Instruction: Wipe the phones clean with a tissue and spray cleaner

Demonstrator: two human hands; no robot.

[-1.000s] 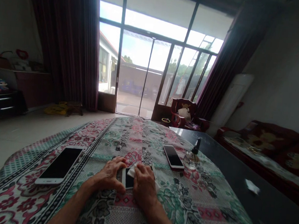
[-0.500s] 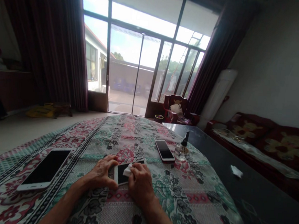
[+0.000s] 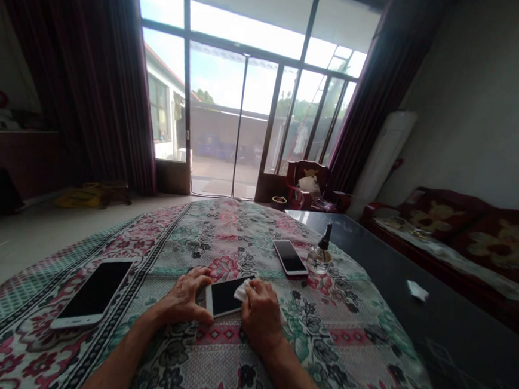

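A white-framed smartphone (image 3: pixel 224 299) lies screen up on the flowered tablecloth (image 3: pixel 149 341) in front of me. My left hand (image 3: pixel 187 297) grips its left end, thumb at the near edge and fingers at the far edge. My right hand (image 3: pixel 261 311) is closed on a crumpled white tissue (image 3: pixel 242 289) and presses it against the right part of the screen. The phone's right end is hidden under that hand. To the left lies a larger white smartphone (image 3: pixel 93 294), and a third smartphone (image 3: pixel 290 257) rests beyond my right hand.
A clear glass bottle with a black top (image 3: pixel 322 253) stands beside the far phone. On the dark table surface (image 3: pixel 393 325) to the right lies a crumpled white scrap (image 3: pixel 417 291). A wooden chair (image 3: pixel 307 189) and a sofa (image 3: pixel 458 234) are farther off, near the glass doors.
My right hand has slid the tissue rightward across the screen, uncovering more of its middle. The left hand keeps its hold on the phone's end. The whole view has shifted slightly.
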